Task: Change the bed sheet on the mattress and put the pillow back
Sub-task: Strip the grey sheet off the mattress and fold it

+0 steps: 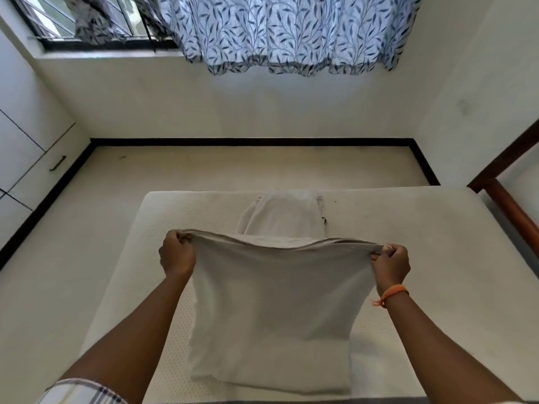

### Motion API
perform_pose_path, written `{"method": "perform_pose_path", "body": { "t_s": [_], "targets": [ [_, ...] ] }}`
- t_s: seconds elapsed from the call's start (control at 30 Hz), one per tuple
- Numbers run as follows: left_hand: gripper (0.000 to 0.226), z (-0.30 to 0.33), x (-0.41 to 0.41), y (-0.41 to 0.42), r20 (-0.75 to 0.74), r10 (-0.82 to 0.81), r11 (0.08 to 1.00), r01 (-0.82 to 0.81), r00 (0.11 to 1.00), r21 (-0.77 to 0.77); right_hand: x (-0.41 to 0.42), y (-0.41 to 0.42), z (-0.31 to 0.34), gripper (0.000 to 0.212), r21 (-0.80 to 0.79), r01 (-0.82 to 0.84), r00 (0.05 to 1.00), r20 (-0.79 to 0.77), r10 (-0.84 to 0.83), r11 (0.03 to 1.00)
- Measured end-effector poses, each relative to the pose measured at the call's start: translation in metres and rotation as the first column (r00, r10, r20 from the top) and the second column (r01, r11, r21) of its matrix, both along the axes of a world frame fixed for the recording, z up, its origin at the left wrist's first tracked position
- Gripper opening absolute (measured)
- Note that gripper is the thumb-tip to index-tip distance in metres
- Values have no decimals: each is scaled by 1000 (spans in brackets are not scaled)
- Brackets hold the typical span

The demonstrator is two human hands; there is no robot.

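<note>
Slippage threatens if either hand, left hand or right hand, both clenched on the folded sheet, loosens above the mattress.

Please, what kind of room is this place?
Most likely a bedroom: a bare mattress lies on the floor, a leaf-patterned curtain hangs at the window, and both hands hold a white sheet.
</note>
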State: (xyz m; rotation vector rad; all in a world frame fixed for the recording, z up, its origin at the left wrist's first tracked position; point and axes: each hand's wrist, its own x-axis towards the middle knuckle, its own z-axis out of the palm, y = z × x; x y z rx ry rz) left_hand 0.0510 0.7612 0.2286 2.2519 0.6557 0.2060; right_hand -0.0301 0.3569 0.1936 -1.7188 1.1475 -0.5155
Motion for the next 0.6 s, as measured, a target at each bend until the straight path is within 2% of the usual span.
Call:
{"method": "perform_pose_path", "body": {
  "t_s": [0.07, 0.2, 0.33, 0.47, 0.6],
  "targets": [
    [15, -26, 17, 0, -55, 9, 999, -7, 998, 38, 15, -5, -29, 17, 22, 5, 999, -45, -4, 1000],
    [15, -81, 57, -7, -122, -2, 1000, 4, 992, 13, 52, -16, -93, 15, 44, -20, 991, -132, 26, 999],
    [15, -129, 140, -20, -136, -31, 1000, 30, 990, -9, 124, -42, -159, 9, 68, -167, 967, -184, 177, 984],
    [16, -168, 261, -43, -122, -132, 991, 133, 984, -3, 247, -57, -163, 11, 71, -260, 938, -218, 270, 963],
    [22, -184, 363, -59, -27, -89, 995, 87, 996, -51, 354, -84, -168, 12, -106, -288, 945, -194, 264, 952]
  ]
}}
